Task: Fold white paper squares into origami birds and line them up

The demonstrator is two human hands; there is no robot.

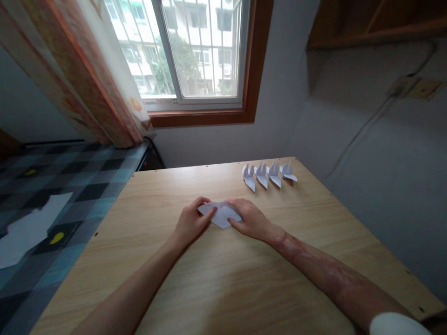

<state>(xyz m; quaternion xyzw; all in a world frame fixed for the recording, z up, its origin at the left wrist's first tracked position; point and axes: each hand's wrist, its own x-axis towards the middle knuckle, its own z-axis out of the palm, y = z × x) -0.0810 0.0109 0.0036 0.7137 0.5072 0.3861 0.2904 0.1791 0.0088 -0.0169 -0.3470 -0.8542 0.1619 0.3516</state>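
A partly folded sheet of white paper (222,214) lies flat on the wooden table (223,288), near its middle. My left hand (191,222) presses the paper's left corner with fingers and thumb pinched on its edge. From the other side, my right hand (249,217) holds the sheet's right edge down, fingers curled over it. Both hands touch the same sheet, which keeps a pointed tip toward me.
Several finished white paper figures (268,174) stand in a row at the table's far right. A bed with a checked blue cover (52,195) and loose white paper (28,228) lies to the left. Window and curtain (87,70) are behind the table.
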